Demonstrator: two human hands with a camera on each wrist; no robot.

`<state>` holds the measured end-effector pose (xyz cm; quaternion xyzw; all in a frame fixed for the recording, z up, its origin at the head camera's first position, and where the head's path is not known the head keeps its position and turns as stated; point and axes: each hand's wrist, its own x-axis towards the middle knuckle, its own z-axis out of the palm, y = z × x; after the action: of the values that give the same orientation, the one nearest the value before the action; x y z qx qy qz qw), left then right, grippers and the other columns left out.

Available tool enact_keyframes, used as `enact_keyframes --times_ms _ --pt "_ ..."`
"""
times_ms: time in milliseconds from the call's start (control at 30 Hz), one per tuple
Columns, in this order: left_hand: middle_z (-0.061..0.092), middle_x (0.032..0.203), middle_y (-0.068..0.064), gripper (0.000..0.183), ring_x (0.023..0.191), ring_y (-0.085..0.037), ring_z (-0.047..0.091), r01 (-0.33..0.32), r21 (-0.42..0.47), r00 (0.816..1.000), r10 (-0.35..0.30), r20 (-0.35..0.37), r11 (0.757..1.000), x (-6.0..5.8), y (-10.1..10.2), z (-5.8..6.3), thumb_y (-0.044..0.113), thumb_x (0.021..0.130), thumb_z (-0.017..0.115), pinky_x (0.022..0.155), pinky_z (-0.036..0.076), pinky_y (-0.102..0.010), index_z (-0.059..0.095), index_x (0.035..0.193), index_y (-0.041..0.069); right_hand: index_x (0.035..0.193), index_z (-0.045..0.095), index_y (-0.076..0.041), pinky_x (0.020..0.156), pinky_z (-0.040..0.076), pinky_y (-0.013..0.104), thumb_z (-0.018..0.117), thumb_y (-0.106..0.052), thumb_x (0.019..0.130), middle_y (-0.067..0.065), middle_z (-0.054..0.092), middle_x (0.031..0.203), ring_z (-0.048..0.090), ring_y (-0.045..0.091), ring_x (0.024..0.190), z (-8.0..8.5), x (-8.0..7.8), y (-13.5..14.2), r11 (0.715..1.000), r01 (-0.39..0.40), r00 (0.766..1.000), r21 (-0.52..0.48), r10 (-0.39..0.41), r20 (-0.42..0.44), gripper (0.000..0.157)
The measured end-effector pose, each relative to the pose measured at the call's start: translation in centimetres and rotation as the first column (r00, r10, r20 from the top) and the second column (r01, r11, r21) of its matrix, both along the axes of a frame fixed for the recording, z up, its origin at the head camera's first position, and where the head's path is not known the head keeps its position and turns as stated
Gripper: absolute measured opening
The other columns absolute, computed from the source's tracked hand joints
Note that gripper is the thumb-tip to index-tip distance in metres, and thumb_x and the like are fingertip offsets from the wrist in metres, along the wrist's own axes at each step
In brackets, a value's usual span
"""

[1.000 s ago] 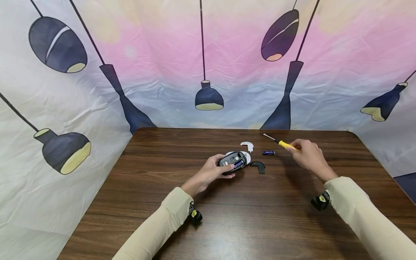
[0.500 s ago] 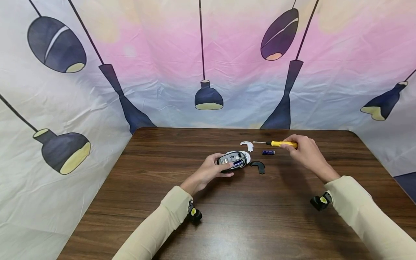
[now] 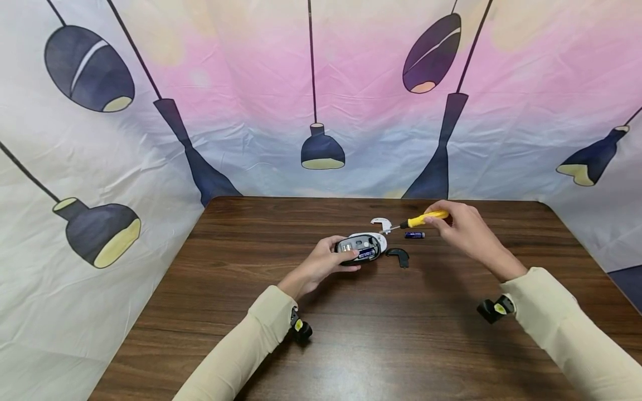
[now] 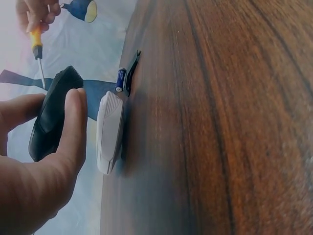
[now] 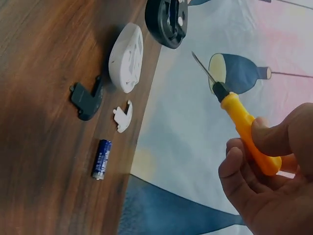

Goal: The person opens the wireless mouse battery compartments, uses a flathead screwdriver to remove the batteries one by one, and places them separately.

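Note:
My left hand [image 3: 321, 260] holds a black computer mouse [image 3: 362, 245] underside up, its battery bay uncovered with a blue battery [image 3: 366, 254] inside. In the left wrist view the thumb and fingers pinch the black mouse [image 4: 56, 110] by its sides, above the table. My right hand [image 3: 463, 228] grips a screwdriver [image 3: 423, 219] by its yellow handle. In the right wrist view the screwdriver's tip points toward the black mouse [image 5: 166, 22], with a gap between them. A white mouse [image 5: 126, 58] lies on the table below, partly hidden by the black one in the head view.
On the brown wooden table [image 3: 301, 345] lie a white battery cover [image 3: 382, 224], a black battery cover [image 3: 399, 257] and a loose blue battery [image 3: 414, 235], all close to the mice. Behind the table's far edge hangs a cloth [image 3: 261, 111] printed with lamps.
My right hand has moved left and slightly away, turning the screwdriver so its tip swings from far left-pointing to down toward the black mouse. The left hand stays nearly still.

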<state>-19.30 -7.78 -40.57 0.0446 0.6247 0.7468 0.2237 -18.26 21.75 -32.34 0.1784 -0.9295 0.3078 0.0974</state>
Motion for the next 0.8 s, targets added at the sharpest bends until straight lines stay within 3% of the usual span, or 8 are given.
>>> enact_keyframes --times_ms 333,667,800 --pt "0.048 0.139 -0.031 0.051 0.118 -0.04 0.061 -0.022 -0.007 1.0 0.022 0.013 1.0 -0.2 0.0 0.0 -0.004 0.097 0.063 0.089 0.062 -0.04 0.039 0.143 -0.011 0.105 0.07 0.001 0.053 0.046 0.025 0.069 -0.005 0.097 0.009 0.068 0.089 0.053 0.016 0.065 0.7 0.3 -1.2 0.991 -0.121 0.992 0.049 0.122 -0.031 0.01" --pt "0.05 0.137 -0.031 0.052 0.117 -0.039 0.062 -0.014 -0.016 1.0 0.014 -0.001 1.0 -0.1 -0.2 -0.1 -0.003 0.097 0.063 0.088 0.063 -0.04 0.039 0.142 -0.011 0.105 0.072 0.0 0.052 0.038 0.025 0.071 -0.004 0.095 0.006 0.066 0.085 0.046 0.014 0.061 0.8 0.1 -2.3 0.98 -0.16 0.986 0.118 0.164 -0.023 0.01" --pt "0.052 0.134 -0.031 0.051 0.113 -0.037 0.064 -0.017 -0.025 1.0 0.016 -0.009 1.0 -0.1 -0.3 -0.3 -0.004 0.097 0.063 0.087 0.063 -0.039 0.04 0.141 -0.012 0.105 0.072 0.001 0.054 0.042 0.027 0.071 -0.003 0.094 0.008 0.069 0.088 0.049 0.014 0.063 0.9 0.3 -2.7 0.976 -0.167 0.985 0.14 0.171 -0.015 0.012"
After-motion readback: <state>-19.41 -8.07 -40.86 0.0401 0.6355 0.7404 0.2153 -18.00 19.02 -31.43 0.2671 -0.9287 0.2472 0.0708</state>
